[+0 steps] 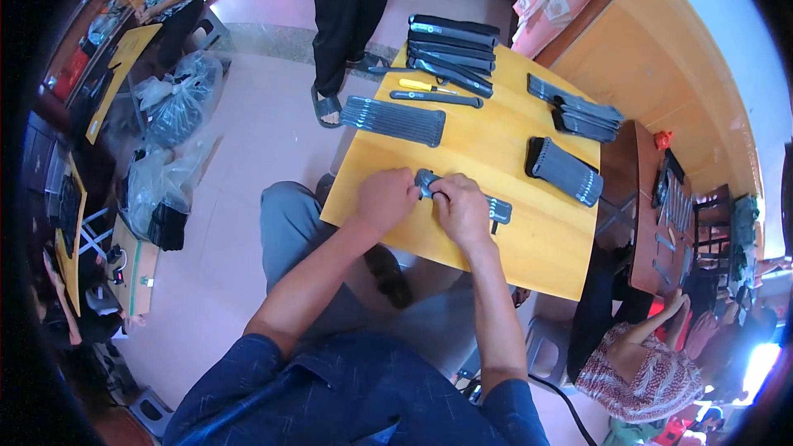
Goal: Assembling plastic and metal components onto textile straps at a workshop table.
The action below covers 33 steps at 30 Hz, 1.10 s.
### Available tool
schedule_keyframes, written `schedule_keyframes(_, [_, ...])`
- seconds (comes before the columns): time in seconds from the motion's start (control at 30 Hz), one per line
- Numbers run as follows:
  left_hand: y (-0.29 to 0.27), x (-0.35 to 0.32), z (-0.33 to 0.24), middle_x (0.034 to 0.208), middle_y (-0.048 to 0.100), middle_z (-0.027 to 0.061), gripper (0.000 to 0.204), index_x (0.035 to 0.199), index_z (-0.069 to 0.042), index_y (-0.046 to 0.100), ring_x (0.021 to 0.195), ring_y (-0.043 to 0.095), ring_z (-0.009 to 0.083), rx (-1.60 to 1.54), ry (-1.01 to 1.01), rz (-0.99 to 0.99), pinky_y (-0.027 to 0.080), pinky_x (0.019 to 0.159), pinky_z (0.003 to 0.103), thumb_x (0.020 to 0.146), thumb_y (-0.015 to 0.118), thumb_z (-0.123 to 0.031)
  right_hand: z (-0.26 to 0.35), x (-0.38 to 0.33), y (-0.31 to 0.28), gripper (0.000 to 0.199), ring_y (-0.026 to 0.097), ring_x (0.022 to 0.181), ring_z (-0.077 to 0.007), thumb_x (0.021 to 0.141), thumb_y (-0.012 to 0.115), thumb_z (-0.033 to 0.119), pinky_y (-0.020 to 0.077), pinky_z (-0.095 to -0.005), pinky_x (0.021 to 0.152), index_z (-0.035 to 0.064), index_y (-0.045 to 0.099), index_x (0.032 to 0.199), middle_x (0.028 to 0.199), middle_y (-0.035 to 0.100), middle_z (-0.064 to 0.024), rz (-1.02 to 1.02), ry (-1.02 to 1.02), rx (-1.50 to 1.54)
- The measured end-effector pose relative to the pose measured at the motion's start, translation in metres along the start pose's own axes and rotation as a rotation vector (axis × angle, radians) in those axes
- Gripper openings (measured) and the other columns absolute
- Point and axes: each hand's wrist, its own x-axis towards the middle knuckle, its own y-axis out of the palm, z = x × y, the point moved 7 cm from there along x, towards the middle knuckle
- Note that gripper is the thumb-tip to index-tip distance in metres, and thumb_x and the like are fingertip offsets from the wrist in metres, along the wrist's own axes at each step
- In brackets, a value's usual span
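Both hands, left (385, 196) and right (462, 208), curl knuckles-up, gripping one dark strip (499, 211).

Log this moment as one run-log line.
left hand: grips grey strip end | right hand: on strip middle | strip: flat on yellow table | yellow-handled screwdriver: untouched

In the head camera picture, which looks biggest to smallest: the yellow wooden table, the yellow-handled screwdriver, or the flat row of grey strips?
1. Yellow wooden table, by far.
2. Flat row of grey strips.
3. Yellow-handled screwdriver, slightly farther from the camera, but clearly smallest.
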Motion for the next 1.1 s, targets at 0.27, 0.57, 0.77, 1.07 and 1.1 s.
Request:
schedule_keyframes(0.27, [0.000, -0.003, 0.002, 0.080, 0.071, 0.0132, 0.014, 0.083, -0.009, 0.069, 0.079, 0.070, 0.0365, -0.064, 0.007, -0.090, 0.055, 0.069, 0.051, 0.084, 0.070, -0.022, 0.004, 0.004, 0.019, 0.014, 0.069, 0.090, -0.0336, 0.081, 0.076, 0.013, 0.0545, -0.0457, 0.082, 0.0114, 0.075, 0.095, 0.090, 0.069, -0.0110, 0.005, 0.040, -0.100])
schedule_keyframes(0.57, [0.016, 0.016, 0.026, 0.078, 0.072, 0.0135, 0.014, 0.086, -0.009, 0.074, 0.075, 0.071, 0.0354, -0.129, 0.063, -0.037, 0.056, 0.069, 0.047, 0.083, 0.070, -0.022, 0.009, 0.004, 0.030, 0.014, 0.069, 0.086, -0.0339, 0.081, 0.079, 0.020, 0.0554, -0.0474, 0.074, 0.0119, 0.071, 0.090, 0.086, 0.069, -0.0110, 0.047, 0.175, -0.135])
schedule_keyframes(0.77, [0.019, 0.036, 0.035, 0.073, 0.070, 0.0187, 0.017, 0.075, -0.007, 0.075, 0.070, 0.069, 0.0383, -0.206, 0.042, 0.102, 0.055, 0.068, 0.050, 0.078, 0.067, -0.022, 0.006, 0.007, 0.028, 0.012, 0.071, 0.081, -0.0396, 0.083, 0.073, 0.020, 0.0561, -0.0500, 0.074, 0.0086, 0.072, 0.080, 0.084, 0.073, -0.0180, 0.034, 0.244, -0.049])
schedule_keyframes(1.07, [0.021, 0.041, 0.035, 0.062, 0.068, 0.0080, 0.020, 0.077, -0.005, 0.072, 0.053, 0.067, 0.0176, -0.289, -0.144, 0.419, 0.054, 0.056, 0.034, 0.082, 0.075, -0.024, -0.014, 0.009, 0.033, 0.015, 0.072, 0.081, -0.0373, 0.085, 0.070, 0.024, 0.0568, -0.0474, 0.076, 0.0103, 0.077, 0.086, 0.084, 0.074, -0.0180, 0.116, 0.350, 0.018])
schedule_keyframes(1.1, [0.019, 0.041, 0.034, 0.063, 0.068, 0.0080, 0.019, 0.078, -0.005, 0.071, 0.053, 0.067, 0.0180, -0.274, -0.128, 0.406, 0.054, 0.056, 0.034, 0.081, 0.075, -0.024, -0.015, 0.009, 0.033, 0.017, 0.072, 0.075, -0.0312, 0.088, 0.071, 0.025, 0.0560, -0.0426, 0.072, 0.0099, 0.077, 0.087, 0.081, 0.074, -0.0142, 0.111, 0.328, 0.004])
